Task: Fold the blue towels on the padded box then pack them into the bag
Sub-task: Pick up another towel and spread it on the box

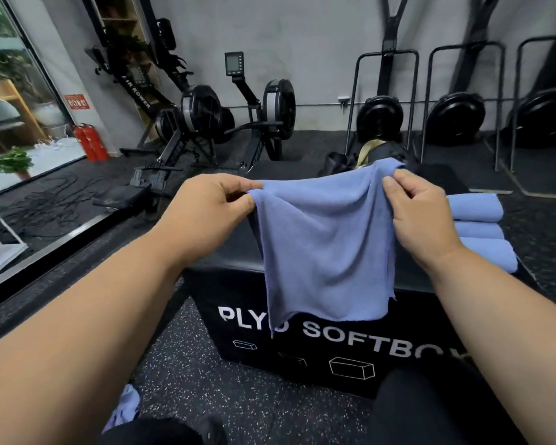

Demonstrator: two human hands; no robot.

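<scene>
A blue towel [325, 242] hangs in the air over the front of the black padded box [225, 255], its lower edge draped past the box's white lettering. My left hand [206, 207] pinches its top left corner. My right hand [421, 213] pinches the top right corner. Three folded blue towels [477, 229] lie side by side on the right part of the box top. A dark bag [366, 155] with a tan strap sits on the floor behind the box, partly hidden by the towel.
More blue cloth [126, 409] lies on the speckled floor at the lower left. Rowing machines [206, 117] stand behind the box at the left, metal racks with black discs [456, 114] at the back right. Two red fire extinguishers [90, 142] stand by the glass wall.
</scene>
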